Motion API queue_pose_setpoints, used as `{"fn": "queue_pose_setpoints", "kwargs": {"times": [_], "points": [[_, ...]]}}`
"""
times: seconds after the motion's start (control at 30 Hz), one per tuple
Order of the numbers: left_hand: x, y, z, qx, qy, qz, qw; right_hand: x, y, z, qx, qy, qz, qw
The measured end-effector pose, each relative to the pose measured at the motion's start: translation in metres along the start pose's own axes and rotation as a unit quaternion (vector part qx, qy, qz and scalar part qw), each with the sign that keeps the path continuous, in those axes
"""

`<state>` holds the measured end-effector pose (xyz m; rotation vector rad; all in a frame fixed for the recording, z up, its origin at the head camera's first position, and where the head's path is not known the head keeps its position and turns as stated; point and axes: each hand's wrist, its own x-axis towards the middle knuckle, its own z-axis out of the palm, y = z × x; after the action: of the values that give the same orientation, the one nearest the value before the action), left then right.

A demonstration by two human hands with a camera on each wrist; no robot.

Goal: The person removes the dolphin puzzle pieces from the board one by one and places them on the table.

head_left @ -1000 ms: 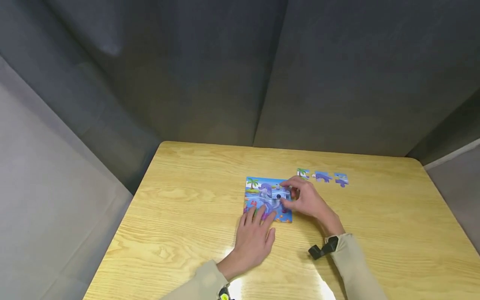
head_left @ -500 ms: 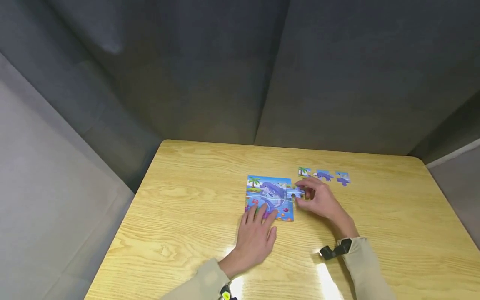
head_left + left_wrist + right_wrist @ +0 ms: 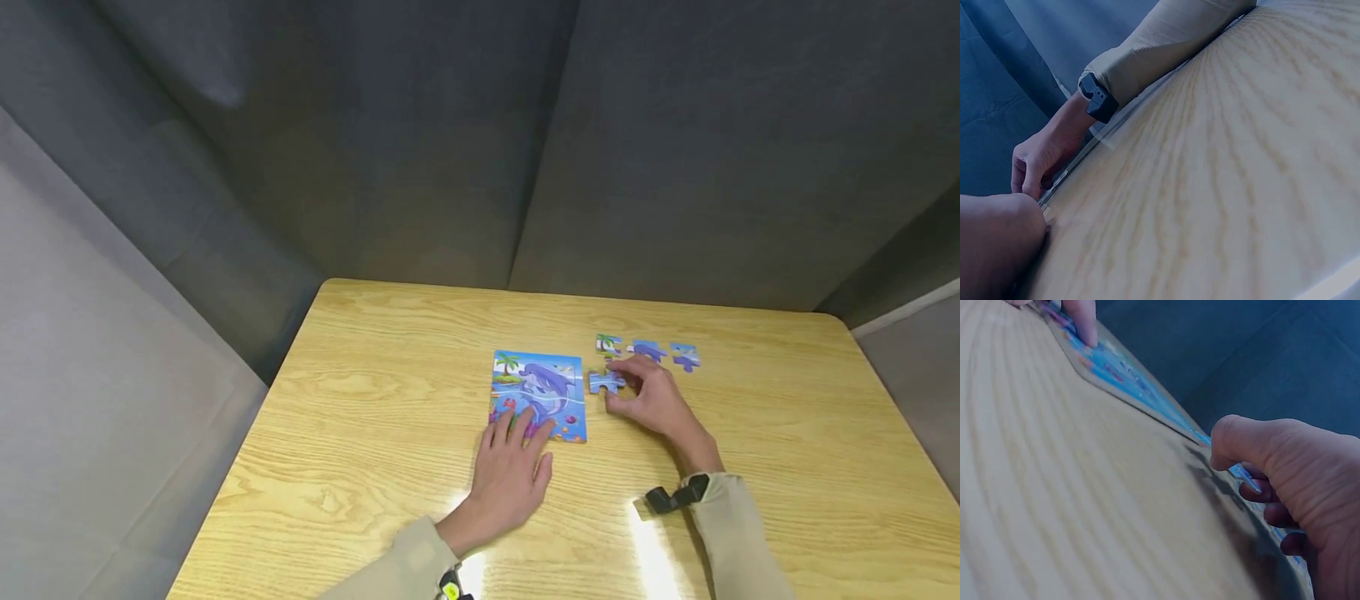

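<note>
A square dolphin puzzle board (image 3: pixel 573 429) lies flat on the table. My left hand (image 3: pixel 510 479) rests with spread, straight fingers on its near edge. Just right of the board, my right hand (image 3: pixel 654 402) pinches a blue-and-purple jigsaw piece (image 3: pixel 598 382) between thumb and fingers. That piece (image 3: pixel 1249 477) appears edge-on in the right wrist view, above its shadow on the tabletop, with the other fingers curled behind. In the left wrist view, my right hand (image 3: pixel 1044 156) reaches down beyond the base of my left hand (image 3: pixel 997 240).
Behind the right hand, three loose pieces lie in a row: a palm-tree piece (image 3: pixel 608 343), a purple dolphin piece (image 3: pixel 649 350) and a piece with purple below (image 3: pixel 686 356). The wooden table (image 3: pixel 360 400) ends at a dark curtain (image 3: pixel 420 167).
My right hand has moved right with the jigsaw piece, from over the board's right part to beside it. The left hand has stayed on the near edge.
</note>
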<state>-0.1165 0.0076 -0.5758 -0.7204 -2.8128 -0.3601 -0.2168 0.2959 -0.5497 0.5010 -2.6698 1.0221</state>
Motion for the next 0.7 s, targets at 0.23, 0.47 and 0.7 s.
{"fn": "queue_pose_setpoints", "kwargs": {"times": [0.23,0.47,0.7], "points": [[0.0,0.001,-0.002,-0.01,0.008,0.002,0.9999,-0.002,0.007,0.003,-0.002,0.018,0.011,0.9998],[-0.001,0.001,-0.001,-0.006,0.005,-0.002,1.0,-0.003,0.012,0.005,0.004,0.016,0.016,0.9997],[-0.001,0.002,-0.003,-0.005,0.001,0.0,1.0,-0.004,0.012,0.0,-0.002,0.013,0.032,0.9994]]}}
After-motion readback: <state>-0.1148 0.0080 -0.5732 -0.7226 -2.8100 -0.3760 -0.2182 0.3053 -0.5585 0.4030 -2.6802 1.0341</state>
